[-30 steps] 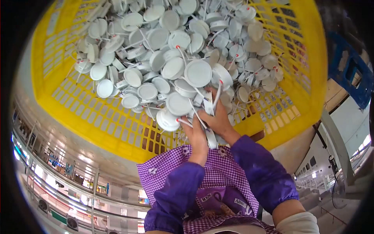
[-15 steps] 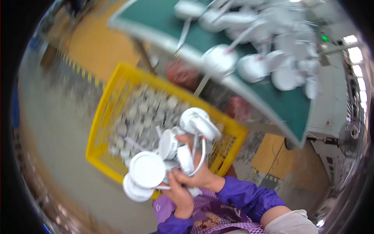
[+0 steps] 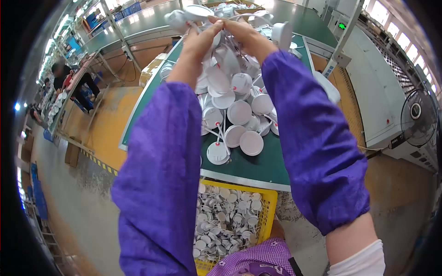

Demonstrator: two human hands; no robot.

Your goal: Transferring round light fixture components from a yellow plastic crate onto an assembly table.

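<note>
Both my arms in purple sleeves reach forward over a green-topped table (image 3: 258, 168). My left hand (image 3: 201, 42) and my right hand (image 3: 244, 33) come together at the fingers, closed around a bunch of white round discs with cables (image 3: 198, 12). The discs stick out beyond the fingers on both sides, and parts of the grip are hidden. Just below the hands lies a heap of similar white discs (image 3: 239, 112), several with white cables and small red spots.
A yellow crate (image 3: 268, 214) of smaller white round pieces stands on the floor by my body. A grey machine (image 3: 368, 101) and a black fan (image 3: 415, 111) are at the right. At the far left, people (image 3: 76, 78) are at another bench.
My hands have moved from above the yellow crate up and forward over the heap on the table, still holding the white discs. The view has swung round to face the table.
</note>
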